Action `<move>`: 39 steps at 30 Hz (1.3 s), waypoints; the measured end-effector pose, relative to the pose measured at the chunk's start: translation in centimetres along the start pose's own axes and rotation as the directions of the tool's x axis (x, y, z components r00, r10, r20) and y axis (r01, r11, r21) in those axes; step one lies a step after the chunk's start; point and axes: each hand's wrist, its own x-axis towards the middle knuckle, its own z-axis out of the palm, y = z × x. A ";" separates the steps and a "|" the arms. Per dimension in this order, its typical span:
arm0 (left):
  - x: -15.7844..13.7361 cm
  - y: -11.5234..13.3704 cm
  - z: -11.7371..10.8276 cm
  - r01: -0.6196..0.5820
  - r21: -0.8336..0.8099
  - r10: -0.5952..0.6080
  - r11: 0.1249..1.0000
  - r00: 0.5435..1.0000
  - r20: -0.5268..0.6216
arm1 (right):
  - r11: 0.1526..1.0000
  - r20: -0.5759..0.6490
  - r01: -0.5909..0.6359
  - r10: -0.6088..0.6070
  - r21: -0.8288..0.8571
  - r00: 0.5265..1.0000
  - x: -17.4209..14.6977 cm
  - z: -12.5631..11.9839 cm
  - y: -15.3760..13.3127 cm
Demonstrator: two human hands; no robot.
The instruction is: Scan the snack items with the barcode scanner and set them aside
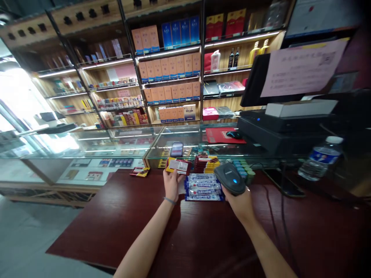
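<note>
In my left hand [171, 186] is a small red and yellow snack packet [179, 165], held up so its white label with a barcode faces me. My right hand [240, 200] grips a black barcode scanner [230, 178] with a blue light, its head pointing away to the left. Between the hands lies a row of blue and white wrapped sticks [204, 186] on the dark wooden desk [139, 220]. Just behind them is a stack of similar red and yellow packets [206, 164]. One more packet [139, 171] lies apart at the left edge of the desk.
Glass display counters [130, 141] run behind the desk. At right are a water bottle [321, 159], a phone [283, 182], a black monitor [255, 81] and cables. Green cylindrical items [245, 172] stand beside the scanner. A mouse [233, 134] rests on a red sheet.
</note>
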 end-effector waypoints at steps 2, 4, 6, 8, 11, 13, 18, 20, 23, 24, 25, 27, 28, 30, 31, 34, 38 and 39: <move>-0.1 0.1 -1.3 0.036 -0.065 -0.038 0.997 0.999 -0.027 | 1.000 0.071 -0.019 0.019 0.003 0.997 -0.6 0.9 -0.3; -0.2 0.1 -2.4 0.058 -0.115 -0.064 0.992 0.996 -0.057 | 1.000 0.144 -0.024 0.021 0.018 0.989 -1.3 1.8 -0.7; -0.2 -0.1 -3.1 0.074 -0.152 -0.087 0.986 0.993 -0.080 | 1.000 0.232 -0.011 0.008 0.013 0.973 -2.1 2.6 -1.2; -0.2 -0.2 -3.6 0.092 -0.176 -0.111 0.980 0.989 -0.097 | 1.000 0.328 0.013 -0.005 -0.023 0.945 -2.9 3.2 -1.7; -0.3 -0.3 -3.9 0.115 -0.197 -0.139 0.974 0.984 -0.111 | 0.989 0.426 0.095 -0.039 -0.111 0.904 -3.7 3.6 -2.1; -0.3 -0.2 -3.9 0.122 -0.200 -0.146 0.972 0.983 -0.109 | 0.974 0.459 0.159 -0.068 -0.162 0.886 -3.8 3.7 -2.2; -0.2 -0.2 -3.8 0.119 -0.170 -0.137 0.978 0.985 -0.101 | 0.945 0.515 0.249 -0.110 -0.210 0.850 -3.7 3.9 -1.4; -0.2 -0.3 -3.9 0.118 -0.165 -0.134 0.979 0.987 -0.090 | 0.941 0.516 0.256 -0.110 -0.220 0.850 -3.6 4.0 -1.2; -0.2 -0.4 -4.1 0.112 -0.142 -0.127 0.983 0.987 -0.097 | 0.948 0.520 0.223 -0.077 -0.226 0.851 -3.6 4.0 -1.3; -0.2 -0.4 -4.1 0.110 -0.128 -0.124 0.986 0.987 -0.105 | 0.954 0.522 0.203 -0.061 -0.220 0.851 -3.6 3.9 -1.5; -0.2 -0.4 -4.1 0.108 -0.113 -0.121 0.988 0.986 -0.115 | 0.961 0.521 0.182 -0.047 -0.210 0.852 -3.6 3.9 -1.8; 0.0 -0.2 -4.1 0.096 -0.080 -0.107 0.992 0.985 -0.139 | 0.975 0.499 0.134 -0.028 -0.179 0.866 -3.7 3.8 -2.6; 0.3 0.0 -4.1 0.083 -0.061 -0.091 0.995 0.984 -0.154 | 0.981 0.481 0.110 -0.020 -0.160 0.877 -3.8 3.8 -3.0; 1.1 0.7 -4.4 0.036 -0.003 -0.036 0.999 0.981 -0.189 | 0.989 0.438 0.068 -0.005 -0.129 0.899 -4.0 3.9 -3.7; 1.7 1.3 -4.6 0.003 0.047 0.007 0.999 0.978 -0.209 | 0.991 0.419 0.053 0.002 -0.119 0.908 -4.1 4.0 -4.0; 4.0 3.5 -6.5 -0.113 0.286 0.187 0.952 0.951 -0.246 | 0.996 0.387 0.036 0.000 -0.084 0.922 -4.3 4.5 -4.1; 6.4 7.3 -11.3 -0.265 0.632 0.427 0.729 0.897 -0.116 | 0.998 0.397 0.055 -0.039 -0.028 0.917 -4.4 5.2 -3.9; 6.8 8.2 -12.7 -0.280 0.712 0.455 0.643 0.888 -0.061 | 0.997 0.398 0.068 -0.052 -0.026 0.916 -4.4 5.3 -3.9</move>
